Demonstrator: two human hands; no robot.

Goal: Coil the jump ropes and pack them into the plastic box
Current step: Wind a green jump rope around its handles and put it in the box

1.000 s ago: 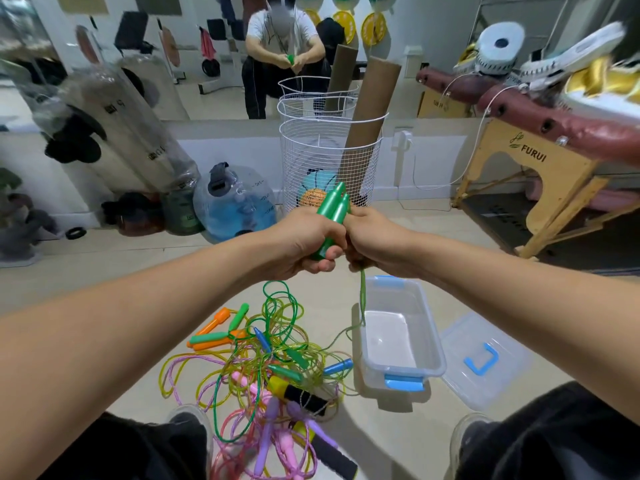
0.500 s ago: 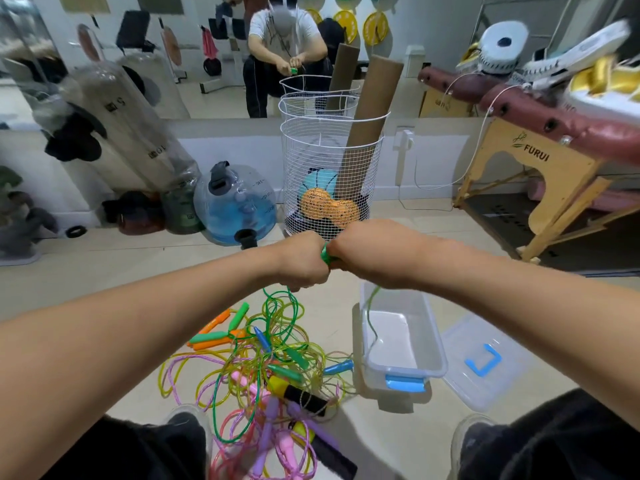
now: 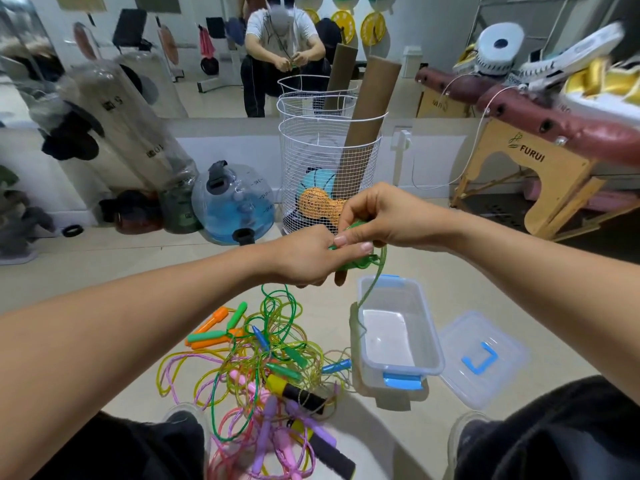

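Observation:
My left hand (image 3: 308,254) grips the green jump rope's handles (image 3: 356,263), mostly hidden in the fist. My right hand (image 3: 377,216) pinches the green cord beside them, where a few turns wrap the handles. A loose green strand (image 3: 372,289) hangs from my hands down over the far rim of the clear plastic box (image 3: 433,337), which stands open on the floor with blue latches. Left of the box lies a tangled pile of jump ropes (image 3: 263,362) in green, yellow, pink, purple and orange.
The box's clear lid (image 3: 485,358) with a blue handle lies right of the box. Behind my hands stands a white wire basket (image 3: 329,161) with cardboard tubes and balls. A blue water ball (image 3: 235,206) sits left of it, a wooden massage table (image 3: 554,157) at right. My knees frame the bottom.
The upright green handles have dropped into my left fist. My right hand has lifted off them and now pinches the cord, which hangs into the box.

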